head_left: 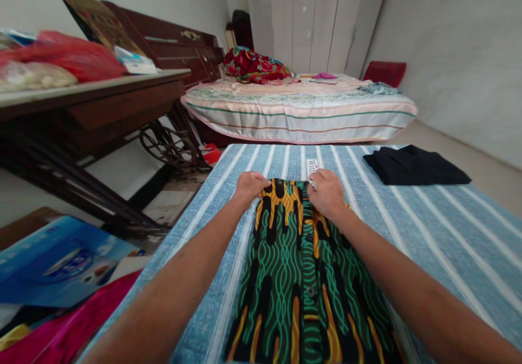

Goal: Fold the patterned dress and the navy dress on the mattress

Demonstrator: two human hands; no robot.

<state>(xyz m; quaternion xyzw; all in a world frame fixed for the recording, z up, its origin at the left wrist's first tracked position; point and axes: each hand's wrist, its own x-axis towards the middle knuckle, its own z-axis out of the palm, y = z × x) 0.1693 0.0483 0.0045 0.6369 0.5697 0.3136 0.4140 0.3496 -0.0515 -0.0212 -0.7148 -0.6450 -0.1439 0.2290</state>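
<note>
Shirt: a green, black and orange patterned shirt (302,277) lay flat on the blue striped cover (428,228), running from the bottom edge of the view up to the hands, with its buttons (311,291) facing up.
Left hand: the left hand (249,186) was at the shirt's far left corner, fingers curled tight and pinching the cloth edge.
Right hand: the right hand (327,193) was on the far edge just right of the button line, fingers closed on the cloth.
Hands together: the 2 were near each other, with a strip of the shirt's edge between them.
Label: a white label (312,165) showed on the cover just beyond the shirt.
Black garment: 1 folded black garment (414,165) lay on the cover to the right, well apart from the shirt.
Left side: a dark table (93,89) carried a red bag (77,57); a blue box (61,261) and pink cloth (73,326) lay lower left.
Behind: a mattress (302,114) lay beyond the cover, before a pale wardrobe (314,22).
</note>
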